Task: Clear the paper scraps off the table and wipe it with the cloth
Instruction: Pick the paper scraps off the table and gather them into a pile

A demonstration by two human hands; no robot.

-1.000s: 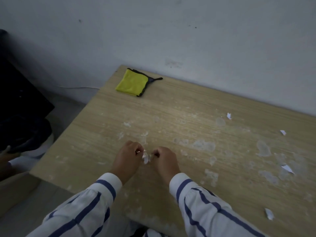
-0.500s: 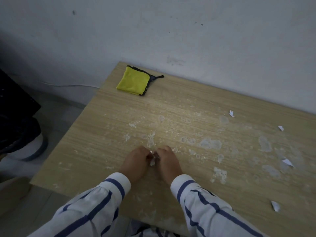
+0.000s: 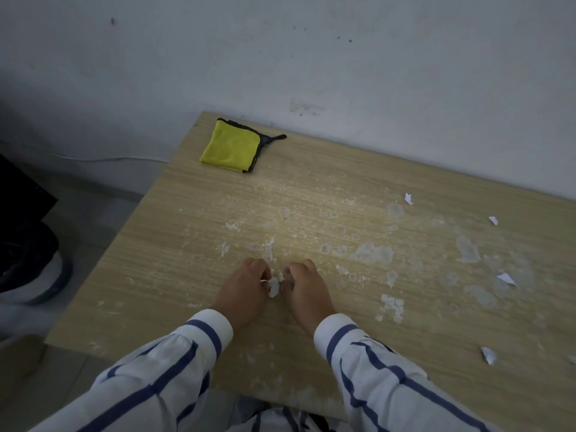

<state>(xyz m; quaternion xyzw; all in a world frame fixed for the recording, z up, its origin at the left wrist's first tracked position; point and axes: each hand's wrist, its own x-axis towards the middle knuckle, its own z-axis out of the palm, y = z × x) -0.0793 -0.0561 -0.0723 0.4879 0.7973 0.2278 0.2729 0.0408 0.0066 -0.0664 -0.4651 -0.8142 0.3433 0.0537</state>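
Both hands rest close together on the wooden table (image 3: 174, 275) near its front edge. My left hand (image 3: 241, 291) and my right hand (image 3: 307, 291) pinch a small bundle of white paper scraps (image 3: 274, 286) between their fingertips. A folded yellow cloth (image 3: 232, 145) with a dark trim lies at the table's far left corner, well away from both hands. Loose white scraps lie to the right: one (image 3: 408, 198) far back, one (image 3: 493, 220) farther right, one (image 3: 506, 279) at mid right, one (image 3: 488, 354) near the front.
Whitish dried smears (image 3: 372, 252) cover the middle and right of the tabletop. A pale wall (image 3: 343, 57) runs behind the table. To the left, beyond the table's edge, lie a floor cable (image 3: 103, 159) and a dark object (image 3: 25, 238).
The hands stay together on the bundle of scraps and barely shift; the camera view has moved slightly, so the table sits a little differently in frame.
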